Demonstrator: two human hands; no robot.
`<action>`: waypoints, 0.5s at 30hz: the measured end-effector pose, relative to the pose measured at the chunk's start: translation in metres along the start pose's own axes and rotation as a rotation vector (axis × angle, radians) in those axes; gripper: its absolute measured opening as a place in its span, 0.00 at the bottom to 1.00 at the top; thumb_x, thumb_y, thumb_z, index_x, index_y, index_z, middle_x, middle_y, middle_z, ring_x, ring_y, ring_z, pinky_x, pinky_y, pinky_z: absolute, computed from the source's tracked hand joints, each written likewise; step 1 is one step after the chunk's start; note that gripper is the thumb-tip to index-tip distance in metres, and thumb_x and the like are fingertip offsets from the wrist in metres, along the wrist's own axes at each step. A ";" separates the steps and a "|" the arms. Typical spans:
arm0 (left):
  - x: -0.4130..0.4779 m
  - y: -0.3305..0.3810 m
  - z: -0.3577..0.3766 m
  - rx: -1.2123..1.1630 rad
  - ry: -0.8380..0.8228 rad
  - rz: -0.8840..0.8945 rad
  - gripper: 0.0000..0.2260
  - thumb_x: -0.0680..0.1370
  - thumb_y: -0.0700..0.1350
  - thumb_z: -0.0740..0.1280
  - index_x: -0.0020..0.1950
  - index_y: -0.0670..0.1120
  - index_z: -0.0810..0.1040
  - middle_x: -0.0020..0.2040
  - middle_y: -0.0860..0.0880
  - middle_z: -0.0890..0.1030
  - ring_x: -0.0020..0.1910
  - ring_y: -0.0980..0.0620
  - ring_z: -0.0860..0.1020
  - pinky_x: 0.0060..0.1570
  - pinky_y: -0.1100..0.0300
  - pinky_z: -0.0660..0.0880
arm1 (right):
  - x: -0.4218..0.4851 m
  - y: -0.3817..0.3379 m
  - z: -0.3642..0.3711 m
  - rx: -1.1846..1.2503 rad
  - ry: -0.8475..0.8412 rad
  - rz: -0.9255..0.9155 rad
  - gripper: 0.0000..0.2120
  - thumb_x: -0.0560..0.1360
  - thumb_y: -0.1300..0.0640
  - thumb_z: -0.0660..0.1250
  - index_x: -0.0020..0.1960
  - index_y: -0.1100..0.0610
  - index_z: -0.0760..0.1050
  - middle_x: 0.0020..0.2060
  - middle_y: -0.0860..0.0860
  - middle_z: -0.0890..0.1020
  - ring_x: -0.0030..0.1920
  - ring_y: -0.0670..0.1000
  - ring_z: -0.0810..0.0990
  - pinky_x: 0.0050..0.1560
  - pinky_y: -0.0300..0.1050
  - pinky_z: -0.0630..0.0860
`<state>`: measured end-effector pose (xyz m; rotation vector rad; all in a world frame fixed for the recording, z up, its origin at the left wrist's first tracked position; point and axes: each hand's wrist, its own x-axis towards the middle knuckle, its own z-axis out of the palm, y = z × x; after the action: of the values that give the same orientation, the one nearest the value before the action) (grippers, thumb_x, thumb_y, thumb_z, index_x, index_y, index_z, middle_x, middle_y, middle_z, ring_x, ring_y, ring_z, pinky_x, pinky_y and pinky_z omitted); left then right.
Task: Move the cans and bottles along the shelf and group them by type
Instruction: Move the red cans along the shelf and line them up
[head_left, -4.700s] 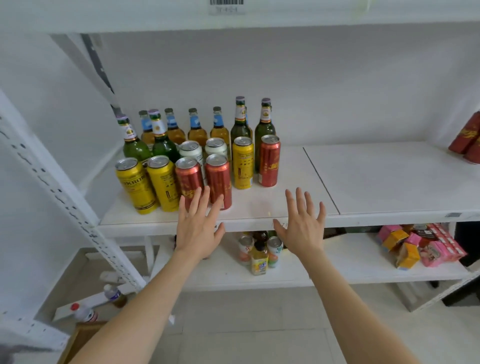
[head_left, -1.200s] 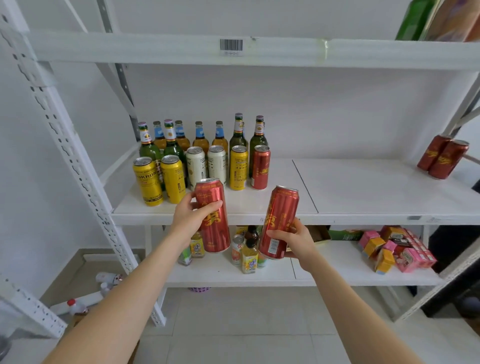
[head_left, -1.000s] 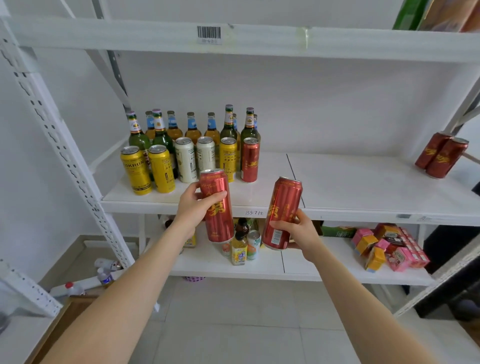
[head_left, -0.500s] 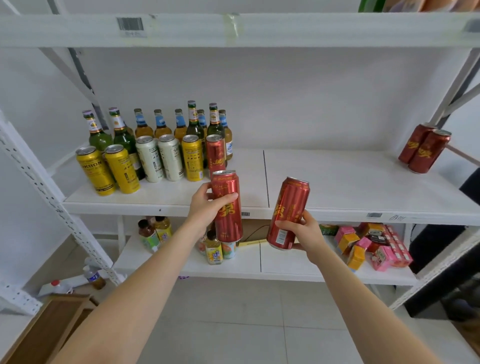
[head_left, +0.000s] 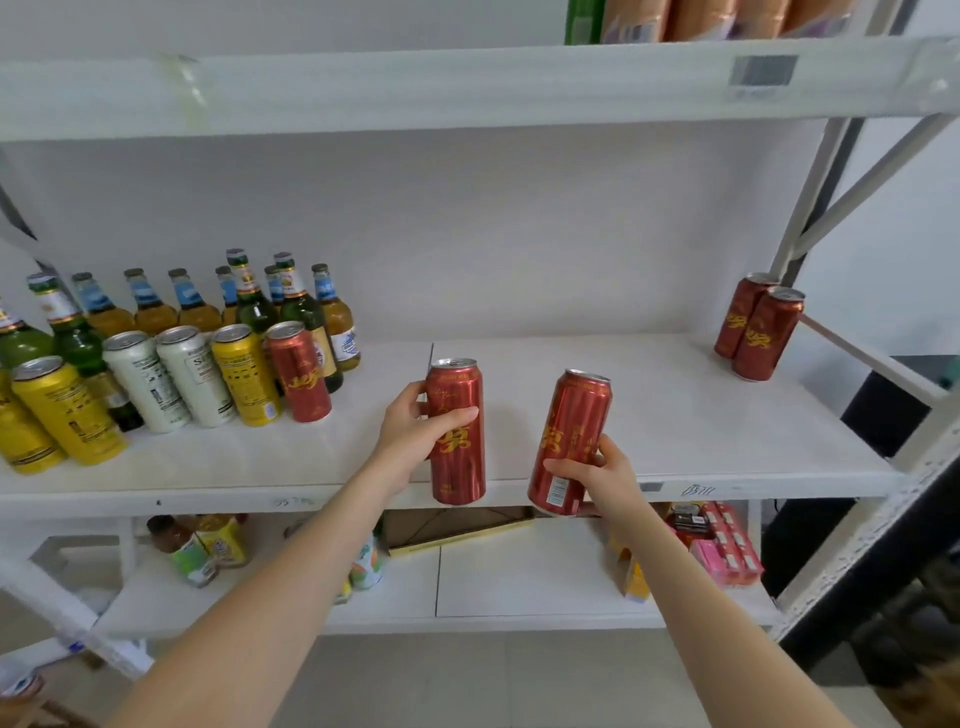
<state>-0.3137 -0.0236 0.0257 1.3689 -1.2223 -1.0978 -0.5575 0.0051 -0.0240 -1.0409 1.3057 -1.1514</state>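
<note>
A tall red can (head_left: 457, 431) was gripped round its middle by the left hand (head_left: 410, 441), the thumb laid across its front. It was held upright in the air before the front edge of the middle shelf (head_left: 675, 415), close to the seam between the shelf's two boards. A second red can (head_left: 569, 441), tilted with its top leaning to the right, was clasped round its lower half by the right hand (head_left: 602, 475). It was held just beside the first can and apart from it. Both hands were thus closed on cans, with a narrow gap left between them. At the right rear corner of the shelf a pair of matching red cans (head_left: 763, 338) stood touching each other. On the left board a lone red can (head_left: 300, 371) stood at the right end of a row of cans. Beside it were ranged a yellow can (head_left: 247, 374), two white cans (head_left: 195, 379) and two more yellow cans (head_left: 65, 410) toward the left edge. Behind the row, green bottles (head_left: 254, 306) and amber bottles (head_left: 153, 312) were lined up toward the back edge. On the lower shelf (head_left: 519, 587) small juice bottles (head_left: 192, 551), a flat cardboard piece (head_left: 452, 525) and pink cartons (head_left: 727, 545) could be seen. A barcode label (head_left: 762, 73) was fixed to the front edge of the upper shelf (head_left: 467, 83).
</note>
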 end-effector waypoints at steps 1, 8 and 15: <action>0.002 0.002 0.013 0.002 0.002 -0.002 0.28 0.67 0.52 0.79 0.64 0.55 0.71 0.60 0.49 0.79 0.59 0.47 0.78 0.58 0.44 0.77 | 0.004 -0.001 -0.012 -0.008 -0.001 -0.004 0.27 0.67 0.60 0.78 0.62 0.51 0.72 0.53 0.51 0.82 0.52 0.54 0.82 0.51 0.57 0.81; -0.005 0.016 0.130 -0.024 0.014 -0.007 0.26 0.66 0.53 0.80 0.60 0.58 0.72 0.57 0.51 0.80 0.56 0.50 0.79 0.49 0.51 0.78 | 0.019 -0.008 -0.125 -0.016 -0.024 -0.024 0.24 0.66 0.62 0.79 0.56 0.50 0.73 0.51 0.51 0.83 0.49 0.53 0.84 0.48 0.53 0.82; -0.026 0.023 0.246 -0.048 0.027 -0.021 0.26 0.66 0.51 0.80 0.59 0.59 0.73 0.57 0.50 0.81 0.55 0.50 0.80 0.50 0.50 0.79 | 0.016 -0.014 -0.241 -0.050 -0.067 -0.025 0.24 0.66 0.60 0.79 0.57 0.49 0.73 0.49 0.50 0.84 0.46 0.50 0.85 0.43 0.47 0.81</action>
<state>-0.5620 -0.0199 0.0165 1.3579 -1.1576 -1.1134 -0.7990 0.0029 -0.0182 -1.1261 1.2773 -1.0975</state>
